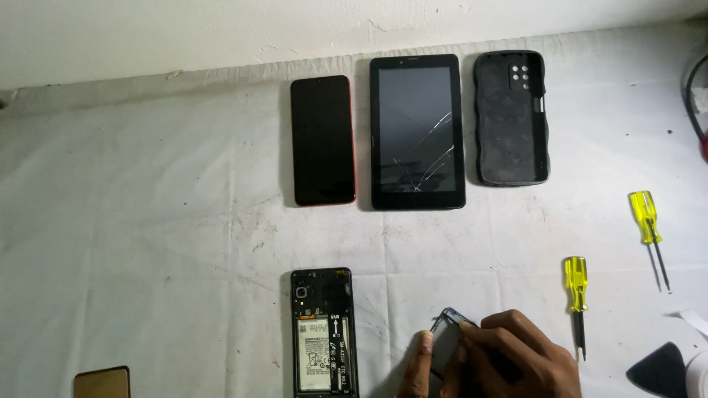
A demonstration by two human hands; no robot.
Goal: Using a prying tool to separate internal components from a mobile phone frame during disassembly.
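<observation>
On the white cloth-covered table (147, 221), the biggest item is the black tablet (417, 131) w/ a cracked screen at the far edge, flanked by a red-edged phone (322, 140) lying face up just to its left and a black rubber phone case (510, 118) to its right. Nearer, an opened phone (321, 335) lies back-off, battery and board exposed. Right of that, well apart, sit two yellow-handled screwdrivers (576, 295) (647, 221); a dark pick-shaped piece (660, 368) lies at the bottom right corner, a brown card (102, 383) at bottom left. Smallest: the thin dark panel (447, 335) near the bottom edge, just right of the opened phone. The right hand (516, 361) is closed on its upper corner, fingers pinching; the left thumb (422, 361) steadies its left side, but the rest of that hand is out of frame, so can't tell its grip. To handle it well, IMO: grip by the edges only, both sides supported, no bending, and keep it low over the cloth.
</observation>
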